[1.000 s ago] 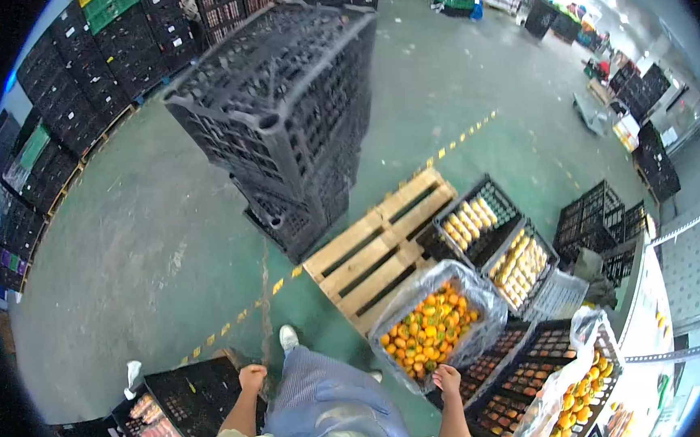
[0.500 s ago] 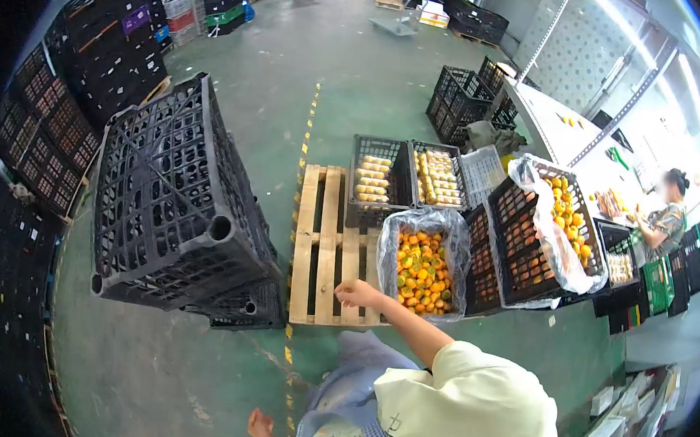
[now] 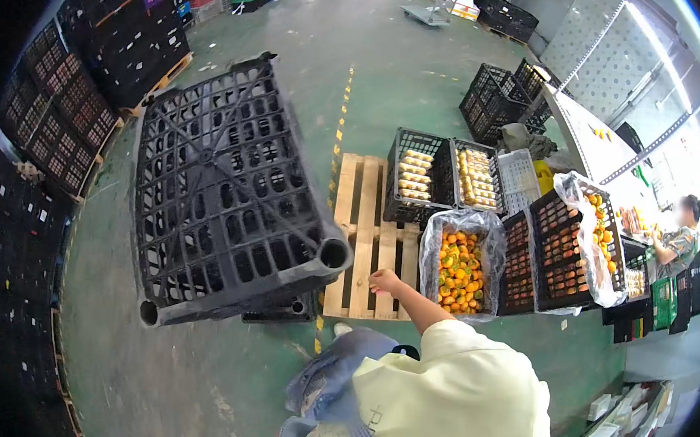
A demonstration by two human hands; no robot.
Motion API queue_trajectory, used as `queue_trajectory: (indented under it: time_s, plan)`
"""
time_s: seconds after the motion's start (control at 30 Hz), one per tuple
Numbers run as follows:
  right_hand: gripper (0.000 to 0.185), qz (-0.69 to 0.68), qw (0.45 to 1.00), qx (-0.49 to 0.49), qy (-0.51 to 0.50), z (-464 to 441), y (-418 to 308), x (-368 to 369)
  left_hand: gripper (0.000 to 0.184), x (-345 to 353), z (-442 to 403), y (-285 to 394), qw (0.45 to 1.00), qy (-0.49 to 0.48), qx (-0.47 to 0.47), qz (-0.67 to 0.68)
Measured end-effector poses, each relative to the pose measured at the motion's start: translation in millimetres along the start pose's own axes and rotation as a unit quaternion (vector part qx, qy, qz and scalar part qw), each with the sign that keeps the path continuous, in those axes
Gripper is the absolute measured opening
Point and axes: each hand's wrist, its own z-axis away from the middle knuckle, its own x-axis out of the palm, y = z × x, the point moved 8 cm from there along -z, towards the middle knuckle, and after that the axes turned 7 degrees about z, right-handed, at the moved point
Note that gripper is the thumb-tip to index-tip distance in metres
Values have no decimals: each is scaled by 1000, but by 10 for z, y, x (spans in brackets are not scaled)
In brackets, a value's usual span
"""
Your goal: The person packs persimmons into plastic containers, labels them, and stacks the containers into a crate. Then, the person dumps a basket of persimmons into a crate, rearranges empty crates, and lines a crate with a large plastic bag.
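My right hand (image 3: 384,281) hangs over the slatted wooden pallet (image 3: 360,257), fingers curled in, with nothing visible in them. Just right of it stands a crate lined with clear plastic (image 3: 489,265), full of orange persimmons (image 3: 460,271). Behind that, two black crates hold packed rows of pale round fruit (image 3: 415,174) and of similar fruit (image 3: 476,179). To the left is a large black mesh crate (image 3: 215,177), upturned with its base showing, on top of another crate (image 3: 279,307). My left hand is out of sight below my clothing.
Stacked dark crates (image 3: 119,32) line the left wall. A yellow-dashed floor line (image 3: 341,124) runs beside the pallet. At right, a tilted lined crate (image 3: 580,235) of persimmons stands near a white worktable (image 3: 583,137), where another person (image 3: 677,241) sits. A flat cart (image 3: 425,15) is far back.
My viewpoint has shifted, so the upturned crate looks larger and nearer, and the pallet sits further right. My left hand has gone from view. My right hand stays curled.
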Motion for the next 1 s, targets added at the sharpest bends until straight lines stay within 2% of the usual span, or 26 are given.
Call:
queue_trajectory:
  time_s: [0.1, 0.2, 0.37, 0.43, 0.5, 0.57, 0.6, 0.67, 0.7, 0.73, 0.8, 0.9, 1.0]
  plan:
    - [26, -6, 1000, 15, -16, -52, -81, 480, 19, -297, -148, -194, 998, 5, -65, 14]
    - [18, -8, 1000, -1, 13, -113, -177, 909, 19, -724, -559, -216, 996, -1, -90, 21]
    - [15, -16, 997, 8, 71, -280, 299, 1790, 19, -1961, -1682, -13, 995, -8, -92, 32]
    - [15, 95, 993, 0, 70, -334, 486, 2295, 19, -2527, -2267, 104, 995, -6, -85, 41]
    - [15, 17, 983, 174, 60, 108, 617, 3058, 19, -3143, -2945, 291, 996, -6, -70, 58]
    - [12, 56, 994, 79, 40, 329, 732, 3704, 20, -3690, -3726, 534, 995, -9, -51, 83]
    - [11, 86, 993, 82, 21, 395, 591, 3993, 20, -3859, -4062, 708, 994, -11, -38, 103]
    - [11, 114, 992, 57, -10, 344, 482, 4467, 18, -3733, -4362, 1671, 982, -19, 50, 183]
    - [13, 113, 993, 26, -14, 256, 458, 4635, 18, -3593, -4684, 2011, 987, -20, 35, 153]
    - [12, 124, 991, 46, -23, 275, 463, 4818, 18, -3486, -5051, 2319, 992, -20, 21, 122]
    - [12, 143, 985, 87, -43, 371, 333, 5207, 15, -3220, -5651, 2982, 986, -89, 70, 120]
    - [11, 175, 976, 111, -68, 112, 353, 5642, 11, -2788, -6171, 3947, 963, -190, 90, 166]
    - [12, 255, 963, 59, -62, -361, 82, 6056, 7, -2688, -6467, 4623, 969, -184, 75, 144]
